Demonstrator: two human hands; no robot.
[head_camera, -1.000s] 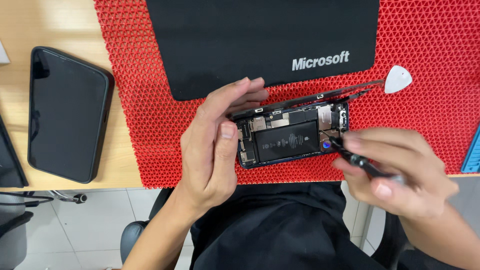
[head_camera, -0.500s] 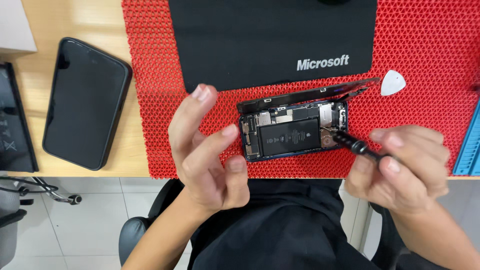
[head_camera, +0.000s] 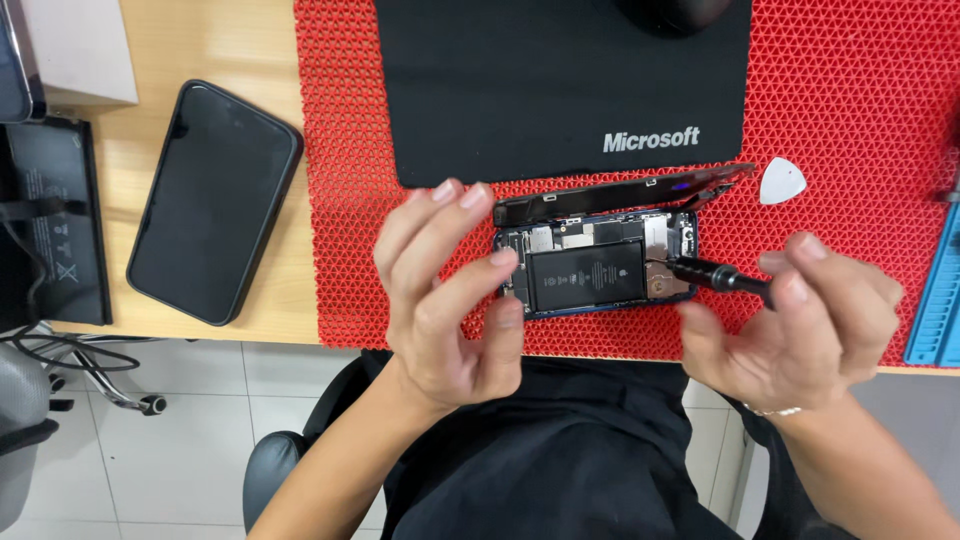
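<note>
While left hand (head_camera: 445, 300) hovers (fingers spread), right hand (head_camera: 800, 320) grips screwdriver (head_camera: 715, 275).

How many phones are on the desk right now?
2. An opened phone lies on the red mat between the left hand and right hand; a closed black phone lies on the wooden desk, left.

Bright, even overhead light falls across the red honeycomb-textured rubber mat (head_camera: 850, 90); shadows stay soft, the glossy black slab phone (head_camera: 215, 200) shows faint sheen, and focus holds throughout.
</note>
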